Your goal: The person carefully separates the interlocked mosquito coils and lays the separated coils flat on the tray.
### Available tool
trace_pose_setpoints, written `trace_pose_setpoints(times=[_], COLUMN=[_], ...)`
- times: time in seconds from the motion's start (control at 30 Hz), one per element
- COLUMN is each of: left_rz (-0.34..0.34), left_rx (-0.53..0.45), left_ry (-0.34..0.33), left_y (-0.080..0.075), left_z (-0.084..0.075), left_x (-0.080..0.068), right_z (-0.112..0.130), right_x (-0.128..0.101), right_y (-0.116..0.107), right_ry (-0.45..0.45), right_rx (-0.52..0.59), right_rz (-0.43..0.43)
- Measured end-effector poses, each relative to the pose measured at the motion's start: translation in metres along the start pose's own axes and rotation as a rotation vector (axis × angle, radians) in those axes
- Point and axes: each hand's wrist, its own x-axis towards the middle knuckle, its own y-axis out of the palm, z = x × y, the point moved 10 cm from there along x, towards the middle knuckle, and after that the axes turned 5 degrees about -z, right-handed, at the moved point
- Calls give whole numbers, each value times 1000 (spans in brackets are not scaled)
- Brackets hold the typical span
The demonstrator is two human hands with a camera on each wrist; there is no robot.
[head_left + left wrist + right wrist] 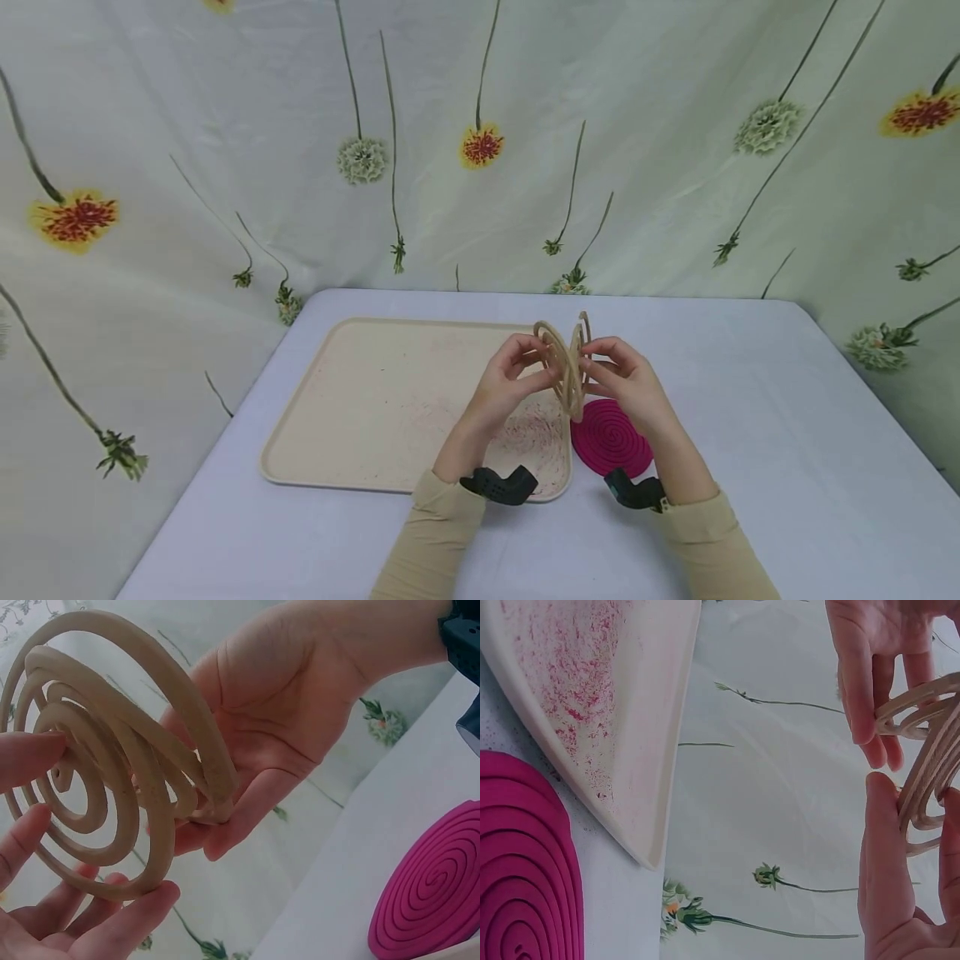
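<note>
A tan spiral coil [572, 379], clay-like and rope-thin, is held up in the air over the tray's right edge. My left hand [498, 385] pinches one side of it between thumb and fingers. On the opposite side, my right hand [628, 390] grips it with thumb and fingertips. The left wrist view shows the coil's loops [154, 802] spread apart and partly crossing, with gaps between them. Just below the hands, a flat magenta spiral disc [611, 439] of tightly wound rope lies on the table.
A cream tray [367, 392] covers the table's left and middle; reddish crumbs [562, 697] speckle its right end. The magenta disc sits against its right rim. A white cloth covers the table [765, 417]. Behind hangs a flower-print curtain [660, 167].
</note>
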Motion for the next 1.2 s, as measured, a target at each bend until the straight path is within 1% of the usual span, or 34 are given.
trace_pose_setpoints(times=[0.07,0.2,0.33,0.43,0.53,0.63,0.73,0.97,1.07,1.2], left_rz=[-12,-68,-119,-131,-123,-107,-105,-177,-193,-206], left_rx=[28,87,128,146,145,126,112,169,163,155], left_ry=[17,70,92,93,109,121,119,69,58,48], left_y=[0,-2,-4,-4,-3,-2,-2,-7,-8,-7], left_z=[0,-4,-7,-7,-9,-10,-10,-6,-5,-5], left_x=[0,1,0,0,-1,-1,-1,1,1,0], right_z=[1,0,-1,0,0,-1,-2,0,-1,-3], right_x=[0,-1,-3,-4,-4,-4,-4,-3,-2,-1], right_y=[2,6,10,14,16,15,14,12,11,11], right_ry=[-9,-7,-6,-11,-11,1,8,-7,2,13], right_rx=[0,-7,0,14,16,9,11,71,65,52], right_rz=[16,55,106,150,175,169,157,99,69,52])
